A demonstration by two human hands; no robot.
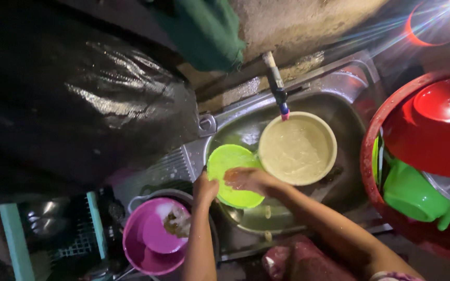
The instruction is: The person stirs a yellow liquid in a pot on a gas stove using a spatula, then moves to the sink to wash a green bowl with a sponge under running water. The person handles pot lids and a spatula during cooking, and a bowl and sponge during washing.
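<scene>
Far to my left a black plastic sheet (pixel 105 99) is shining wetly, and below it a pink bowl (pixel 154 242) is sitting beside the steel sink (pixel 350 83), holding a smaller pink dish and some scraps (too dim to tell what they are). My left hand (pixel 204 188) is gripping the lower left rim of a bright green plate (pixel 233 177), fingers curled around the edge, keeping it tilted over the sink basin. My right hand (pixel 248 179) is lying flat on the face of that same plate, fingers pressed against it and wet; whether anything is tucked under the palm I cannot tell. The plate is hanging above the sink, just beside a round cream basin (pixel 298 150) that is sitting in the sink full of cloudy water. A tap (pixel 277 86) with a dark spout is pointing down at the basin's far rim. Further right, a large red tub (pixel 376 156) is holding a red bowl (pixel 438 125) and a green mug (pixel 415 198) lying on its side, well apart from my hands.
</scene>
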